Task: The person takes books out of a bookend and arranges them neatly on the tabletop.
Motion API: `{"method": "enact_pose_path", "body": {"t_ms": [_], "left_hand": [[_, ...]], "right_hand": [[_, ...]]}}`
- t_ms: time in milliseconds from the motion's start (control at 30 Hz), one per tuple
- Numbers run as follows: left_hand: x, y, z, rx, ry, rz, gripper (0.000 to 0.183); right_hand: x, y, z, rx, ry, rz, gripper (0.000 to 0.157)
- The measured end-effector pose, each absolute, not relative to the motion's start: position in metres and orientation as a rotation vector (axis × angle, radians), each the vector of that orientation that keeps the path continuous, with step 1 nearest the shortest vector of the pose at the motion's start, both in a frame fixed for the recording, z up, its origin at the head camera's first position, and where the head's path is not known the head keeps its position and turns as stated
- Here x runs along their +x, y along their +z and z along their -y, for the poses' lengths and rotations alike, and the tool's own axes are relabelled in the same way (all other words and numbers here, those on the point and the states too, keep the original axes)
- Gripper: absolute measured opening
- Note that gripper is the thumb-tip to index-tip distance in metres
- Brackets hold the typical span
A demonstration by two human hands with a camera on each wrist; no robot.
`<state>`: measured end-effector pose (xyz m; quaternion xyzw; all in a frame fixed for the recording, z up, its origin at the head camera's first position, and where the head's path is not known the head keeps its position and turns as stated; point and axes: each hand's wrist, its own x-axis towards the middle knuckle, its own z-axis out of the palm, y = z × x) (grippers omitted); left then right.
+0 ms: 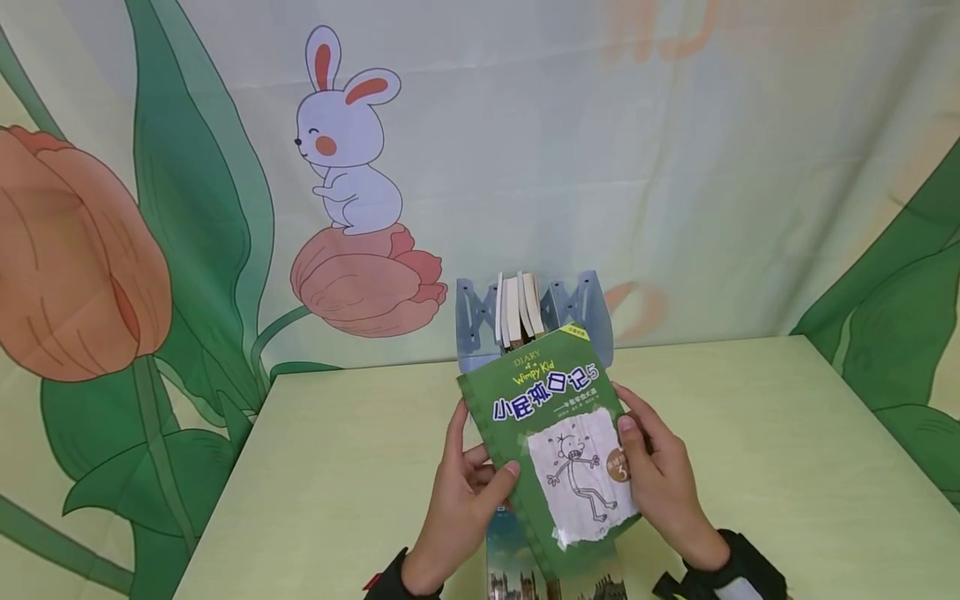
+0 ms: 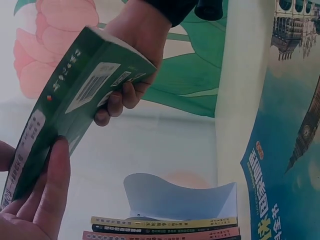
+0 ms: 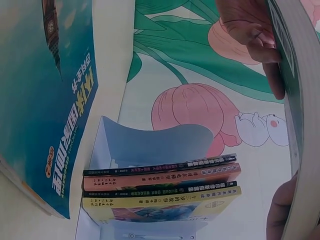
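Around the green book (image 1: 553, 448), left grip (image 1: 463, 507) and right grip (image 1: 666, 479) curl.

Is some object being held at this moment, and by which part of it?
Yes, the green book is held by its two long sides: the left hand grips the spine side, the right hand the opposite, page-edge side.
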<state>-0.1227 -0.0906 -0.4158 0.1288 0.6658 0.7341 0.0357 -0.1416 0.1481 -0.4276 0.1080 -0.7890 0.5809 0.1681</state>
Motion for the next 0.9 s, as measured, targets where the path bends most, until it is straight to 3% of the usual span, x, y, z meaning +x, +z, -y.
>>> {"method": "enact_pose_path", "body": {"t_ms": [167, 900], "left_hand": [[-0.121, -0.415, 0.089, 0.354, 2.293, -2.05, 0.092], [-0.13, -0.422, 0.101, 0.506, 2.226, -2.161, 0.07]], "right_hand": [[-0.141, -0.427, -0.148, 0.265, 1.665, 2.237, 0.04], [-0.137, -0.432, -0.157, 0.414, 1.797, 2.353, 0.048]]}}
